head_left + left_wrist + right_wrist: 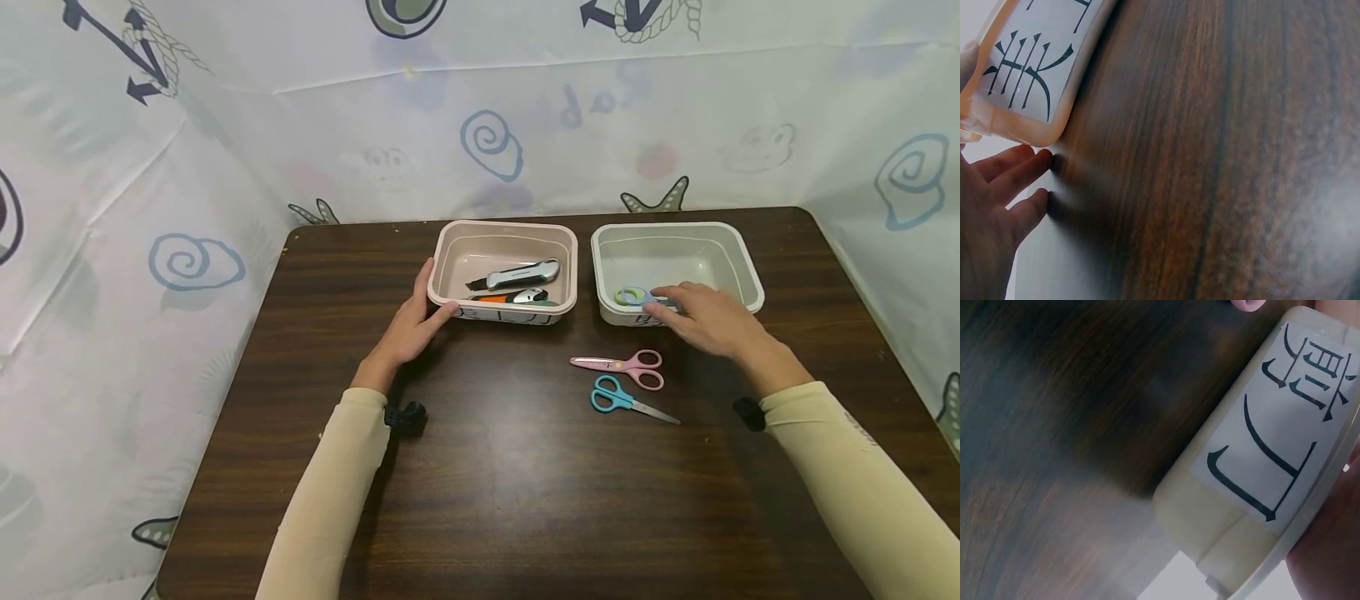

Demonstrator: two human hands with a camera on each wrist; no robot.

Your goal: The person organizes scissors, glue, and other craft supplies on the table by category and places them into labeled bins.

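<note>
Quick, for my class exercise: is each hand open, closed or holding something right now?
Left hand: holding the pink bin at its near left corner.
Right hand: closed on the green-and-blue scissors.

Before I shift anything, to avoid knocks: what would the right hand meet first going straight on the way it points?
Past the green-blue scissors it holds, the right hand would probably meet the left wall of the green box; depth is unclear, so it might pass above.
</note>
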